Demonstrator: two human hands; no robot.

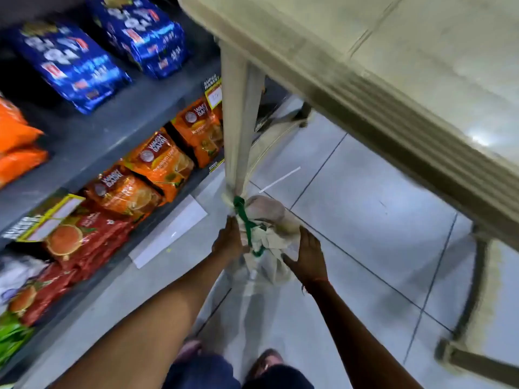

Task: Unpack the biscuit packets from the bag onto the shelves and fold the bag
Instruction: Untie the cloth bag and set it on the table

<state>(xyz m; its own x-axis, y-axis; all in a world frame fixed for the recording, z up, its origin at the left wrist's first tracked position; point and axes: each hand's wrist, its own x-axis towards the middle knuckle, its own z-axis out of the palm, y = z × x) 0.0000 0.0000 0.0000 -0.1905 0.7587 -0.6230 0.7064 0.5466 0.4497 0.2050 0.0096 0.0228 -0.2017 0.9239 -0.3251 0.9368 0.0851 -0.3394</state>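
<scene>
A pale, crumpled bag [269, 242] with green handles [247, 223] sits on the floor at the foot of a cream table leg [238, 122]. My left hand [229, 240] grips the bag's left side by the green handle. My right hand [306, 254] holds its right side, fingers curled on the fabric. What is inside the bag is hidden. The image is blurred by motion.
Grey shelves [92, 141] on the left hold blue packets [73, 66], orange packets [160, 161] and red packets [84, 237]. A cream table top [393, 66] overhangs the upper right, with another leg [474, 290] at right. My feet [266, 360] stand on grey floor tiles.
</scene>
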